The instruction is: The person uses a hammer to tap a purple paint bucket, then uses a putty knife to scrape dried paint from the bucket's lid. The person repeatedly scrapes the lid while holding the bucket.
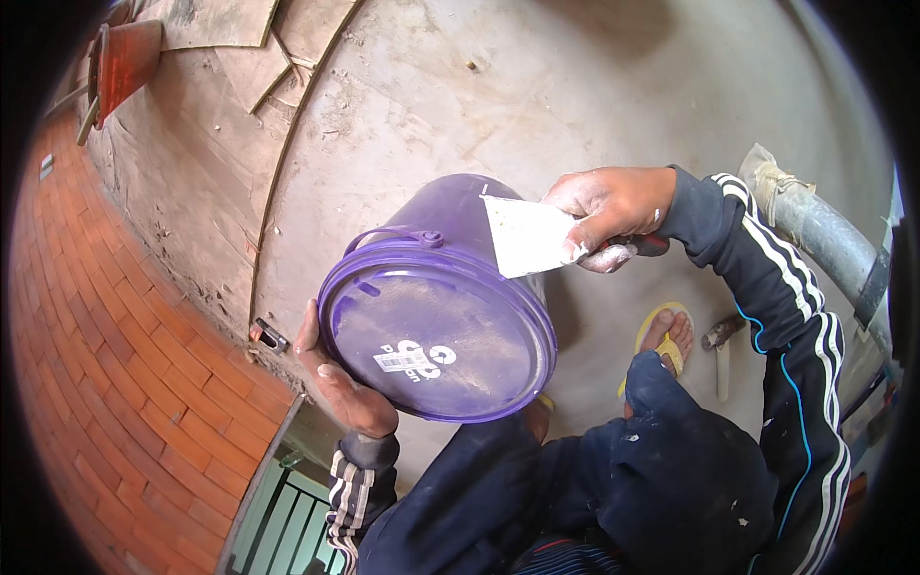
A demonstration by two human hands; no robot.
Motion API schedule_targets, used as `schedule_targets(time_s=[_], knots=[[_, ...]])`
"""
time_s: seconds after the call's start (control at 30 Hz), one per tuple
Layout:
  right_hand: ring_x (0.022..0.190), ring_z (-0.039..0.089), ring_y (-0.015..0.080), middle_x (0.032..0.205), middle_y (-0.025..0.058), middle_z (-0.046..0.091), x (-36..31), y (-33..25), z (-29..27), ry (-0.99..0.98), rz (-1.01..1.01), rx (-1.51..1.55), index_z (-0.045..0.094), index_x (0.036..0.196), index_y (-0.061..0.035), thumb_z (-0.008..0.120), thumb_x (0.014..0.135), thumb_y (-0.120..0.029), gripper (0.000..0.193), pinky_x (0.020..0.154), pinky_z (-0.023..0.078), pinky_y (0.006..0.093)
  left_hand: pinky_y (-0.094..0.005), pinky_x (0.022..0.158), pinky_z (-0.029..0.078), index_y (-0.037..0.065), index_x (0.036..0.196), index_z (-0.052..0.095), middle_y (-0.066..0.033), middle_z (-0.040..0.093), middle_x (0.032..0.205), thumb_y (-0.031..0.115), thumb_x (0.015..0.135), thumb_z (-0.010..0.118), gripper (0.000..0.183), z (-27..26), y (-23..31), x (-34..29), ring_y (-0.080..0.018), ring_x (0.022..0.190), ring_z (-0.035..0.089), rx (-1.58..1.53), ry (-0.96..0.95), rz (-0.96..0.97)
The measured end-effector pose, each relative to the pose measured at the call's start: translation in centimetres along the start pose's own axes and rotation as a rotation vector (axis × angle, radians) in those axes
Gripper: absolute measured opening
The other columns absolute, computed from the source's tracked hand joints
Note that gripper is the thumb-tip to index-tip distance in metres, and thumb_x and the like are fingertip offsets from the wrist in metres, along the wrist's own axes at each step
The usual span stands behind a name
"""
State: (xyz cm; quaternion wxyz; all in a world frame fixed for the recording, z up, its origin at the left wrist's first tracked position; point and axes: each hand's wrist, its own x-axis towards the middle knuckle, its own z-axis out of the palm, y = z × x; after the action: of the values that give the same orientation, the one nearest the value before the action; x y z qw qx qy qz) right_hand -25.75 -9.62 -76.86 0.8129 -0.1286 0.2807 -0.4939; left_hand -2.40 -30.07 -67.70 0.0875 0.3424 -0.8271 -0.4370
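A purple plastic bucket (412, 213) with its lid on leans toward me, its wire-like handle resting along the rim. Dust and a white printed label mark the lid (479, 331). My left hand (347, 383) cups the lid's left edge, its fingers against the rim. In my right hand (613, 213) is a putty knife (522, 235), gripped between thumb and fingers. Its wide blade is coated white and overlaps the bucket's right side; whether it touches there I cannot tell. White smears cover my right fingers, which hide the knife's handle.
Orange brick-like paving (134, 355) spreads on the left. A red tub (129, 62) and broken boards (216, 24) lie at the far left. Near my sandalled foot (669, 335) is a hammer-like tool (724, 359). A grey pipe (824, 230) stands at right, a green slatted piece (287, 527) at lower left.
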Motion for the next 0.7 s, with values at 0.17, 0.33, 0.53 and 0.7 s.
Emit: schedule_targets(time_s=[0.17,0.33,0.53,0.7], knots=[[0.044,0.042,0.0075,0.056,0.0024,0.046,1.2,0.2,-0.4,-0.052,-0.014,-0.014,0.053,0.089,0.0039,0.058,0.081,-0.010,0.017,0.039,0.032,0.0223,-0.0370,0.104,0.029,-0.008,0.133,0.031,-0.0193,0.039,0.130,0.052,0.096,0.022,0.071,-0.7,-0.7,-0.7,-0.0240,0.121,0.040,0.072,0.059,0.021],[0.044,0.041,0.0058,0.057,0.0003,0.046,-1.1,-0.4,0.6,0.075,-0.042,-0.113,0.055,0.093,0.0007,0.058,0.084,-0.014,0.017,0.038,0.030,0.0207,-0.0367,0.104,0.029,-0.008,0.132,0.032,-0.0192,0.041,0.129,0.051,0.096,0.023,0.069,-0.1,-0.8,-0.2,-0.0238,0.121,0.040,0.038,0.023,0.047],[0.049,0.044,0.0063,0.064,0.0005,0.048,-2.8,1.6,2.8,0.155,-0.079,-0.055,0.055,0.096,0.0008,0.060,0.084,-0.010,0.017,0.041,0.034,0.0209,-0.0376,0.103,0.032,-0.005,0.129,0.038,-0.0201,0.044,0.128,0.049,0.097,0.026,0.063,-0.9,-1.5,0.6,-0.0248,0.119,0.043,0.040,-0.072,0.133],[0.050,0.046,0.0062,0.065,0.0014,0.052,-3.7,4.4,4.3,0.157,-0.151,-0.260,0.056,0.096,0.0008,0.054,0.086,-0.008,0.014,0.043,0.036,0.0225,-0.0384,0.100,0.035,-0.003,0.125,0.044,-0.0201,0.052,0.121,0.038,0.099,0.031,0.050,-1.5,-0.7,2.8,-0.0271,0.114,0.050,0.076,-0.291,0.339]])
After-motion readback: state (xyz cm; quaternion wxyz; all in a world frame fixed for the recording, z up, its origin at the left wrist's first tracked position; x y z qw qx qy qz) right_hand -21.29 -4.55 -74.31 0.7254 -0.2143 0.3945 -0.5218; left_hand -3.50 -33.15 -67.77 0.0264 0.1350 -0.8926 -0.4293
